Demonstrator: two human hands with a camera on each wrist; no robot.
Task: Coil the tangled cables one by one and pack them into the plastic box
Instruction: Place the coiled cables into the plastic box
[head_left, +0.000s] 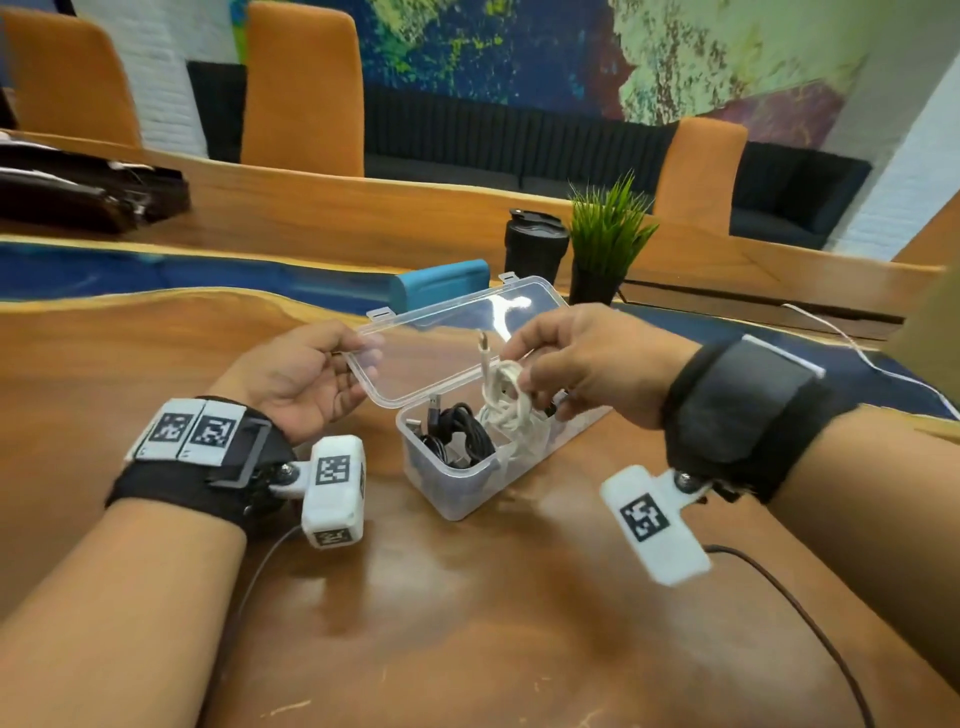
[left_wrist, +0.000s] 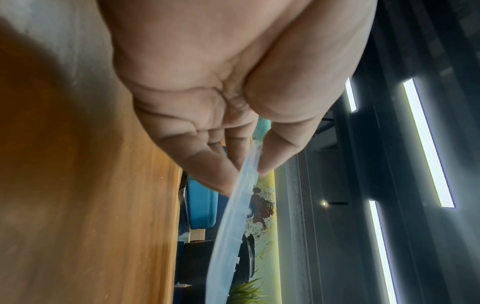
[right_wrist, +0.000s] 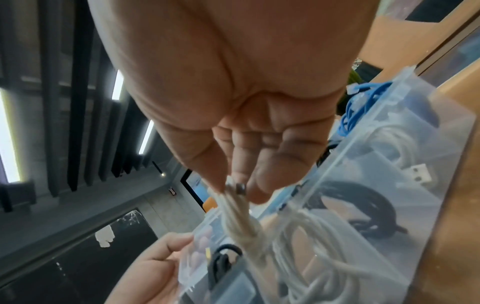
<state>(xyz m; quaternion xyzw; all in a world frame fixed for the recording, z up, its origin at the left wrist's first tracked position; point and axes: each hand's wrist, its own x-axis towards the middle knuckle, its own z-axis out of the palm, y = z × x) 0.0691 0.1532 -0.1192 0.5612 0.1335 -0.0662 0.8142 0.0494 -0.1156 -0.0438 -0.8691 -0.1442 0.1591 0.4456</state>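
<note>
White coiled cable (head_left: 506, 397) is hanging over the clear plastic box (head_left: 457, 483) on a glossy wooden table (head_left: 467, 623), the left hand (head_left: 296, 374) pinching the raised lid (head_left: 452, 343), the right hand (head_left: 587, 358) gripping the coil, orange chairs (head_left: 304, 88) and a painted wall (head_left: 571, 57) sitting behind.

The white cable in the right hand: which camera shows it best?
The head view: the whole white cable coil hangs over the plastic box from the right hand. The right wrist view shows it blurred and close. The left wrist view does not show it.
</note>
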